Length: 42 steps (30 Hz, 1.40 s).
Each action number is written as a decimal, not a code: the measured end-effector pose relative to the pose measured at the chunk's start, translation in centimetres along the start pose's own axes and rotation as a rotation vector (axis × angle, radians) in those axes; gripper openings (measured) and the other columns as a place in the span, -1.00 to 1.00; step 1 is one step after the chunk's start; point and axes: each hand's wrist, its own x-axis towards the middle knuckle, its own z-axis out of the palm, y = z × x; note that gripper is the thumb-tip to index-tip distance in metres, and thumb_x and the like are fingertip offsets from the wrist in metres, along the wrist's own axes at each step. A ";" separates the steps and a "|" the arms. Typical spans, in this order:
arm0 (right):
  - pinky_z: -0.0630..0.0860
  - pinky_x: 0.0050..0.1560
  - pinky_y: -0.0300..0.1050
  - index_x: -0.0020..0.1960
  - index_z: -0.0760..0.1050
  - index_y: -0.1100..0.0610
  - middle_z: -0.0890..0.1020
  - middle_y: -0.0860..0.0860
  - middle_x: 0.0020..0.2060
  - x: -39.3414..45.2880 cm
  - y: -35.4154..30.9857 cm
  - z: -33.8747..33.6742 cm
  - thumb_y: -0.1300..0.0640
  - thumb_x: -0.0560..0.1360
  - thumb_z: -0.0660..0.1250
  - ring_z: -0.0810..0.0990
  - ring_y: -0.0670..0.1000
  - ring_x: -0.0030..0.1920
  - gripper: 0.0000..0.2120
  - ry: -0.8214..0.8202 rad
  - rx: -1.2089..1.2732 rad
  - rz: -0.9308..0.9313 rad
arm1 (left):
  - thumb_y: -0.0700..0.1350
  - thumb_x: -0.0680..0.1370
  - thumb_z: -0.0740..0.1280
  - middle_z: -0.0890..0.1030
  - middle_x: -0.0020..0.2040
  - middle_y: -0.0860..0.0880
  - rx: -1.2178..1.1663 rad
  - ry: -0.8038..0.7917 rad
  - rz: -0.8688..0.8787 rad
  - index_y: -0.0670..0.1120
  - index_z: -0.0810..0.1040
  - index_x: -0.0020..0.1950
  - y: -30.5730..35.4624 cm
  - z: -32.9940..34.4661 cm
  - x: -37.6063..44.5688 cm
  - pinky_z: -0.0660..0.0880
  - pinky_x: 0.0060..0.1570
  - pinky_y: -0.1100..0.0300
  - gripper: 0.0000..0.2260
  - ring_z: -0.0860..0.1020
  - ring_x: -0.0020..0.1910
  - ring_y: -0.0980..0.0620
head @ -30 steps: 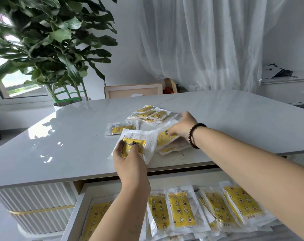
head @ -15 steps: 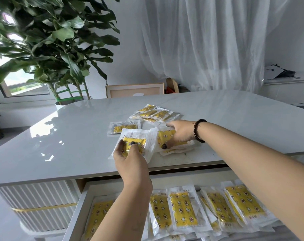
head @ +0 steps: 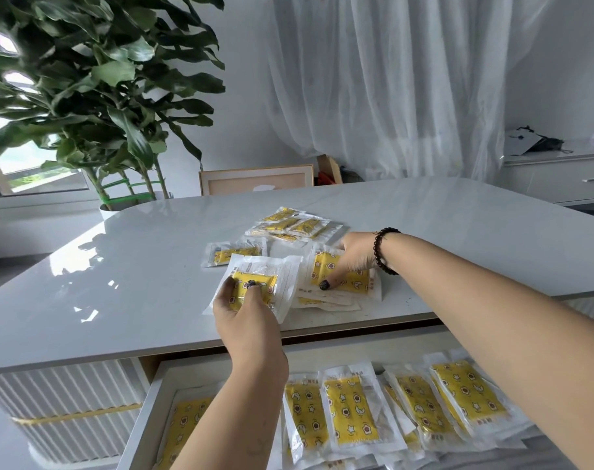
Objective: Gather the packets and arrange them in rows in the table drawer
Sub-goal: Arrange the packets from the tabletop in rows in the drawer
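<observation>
A: What is the left hand [head: 246, 317] doing?

B: It grips a stack of packets [head: 261, 283] near the front edge of the table [head: 136, 283], thumb and fingers curled over the yellow pad on top.

A: And the right hand [head: 353, 259]?

B: It reaches over to a second pile [head: 339, 283] just beside the stack. One finger with a dark nail presses down on the top yellow packet. Whether the other fingers pinch anything I cannot tell; they are tucked under the hand. A dark bead bracelet [head: 383, 251] sits on that wrist.

A: Any more packets on the table?

B: One lone packet [head: 234, 253] lies flat behind the left stack, and a loose heap [head: 294, 225] lies farther back, near the middle.

A: And the drawer [head: 146, 412]?

B: It stands open below the table edge. A row of packets [head: 350, 410] lies inside, overlapping side by side, yellow faces up. The left forearm crosses over part of it.

A: Around the table?

B: A leafy plant [head: 95, 89] at far left, a white curtain [head: 390, 79] behind, a white cabinet [head: 556, 174] at right.
</observation>
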 end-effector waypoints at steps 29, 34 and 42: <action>0.64 -0.14 -0.14 0.01 0.57 0.16 0.72 0.03 -0.11 -6.5 3.4 -4.9 0.26 0.21 0.50 0.70 0.01 -0.11 -0.62 -0.172 0.599 -0.450 | -0.10 0.54 0.36 0.66 0.04 0.12 0.012 -0.179 0.196 0.01 0.63 0.14 0.8 0.2 -1.5 0.45 -0.05 0.38 -0.81 0.58 0.06 0.20; 0.63 -0.10 -0.07 0.00 0.62 0.16 0.69 0.15 0.00 -6.5 5.1 -5.8 0.08 -0.02 0.69 0.68 0.10 -0.01 -0.38 -0.319 0.664 -0.457 | -0.09 0.54 0.36 0.67 -0.02 0.11 0.079 -0.246 0.211 0.01 0.65 0.11 0.6 0.2 -1.5 0.46 -0.28 0.44 -0.83 0.60 -0.04 0.19; 0.62 -0.11 -0.15 -0.08 0.67 0.10 0.71 0.09 -0.07 -6.7 5.1 -4.6 0.06 -0.01 0.67 0.69 0.05 -0.05 -0.49 -0.360 0.675 -0.535 | -0.08 0.52 0.40 0.70 -0.21 -0.02 0.258 -0.488 0.253 0.02 0.71 -0.07 -0.1 0.4 -2.4 0.47 -0.32 0.32 -0.91 0.56 -0.26 0.08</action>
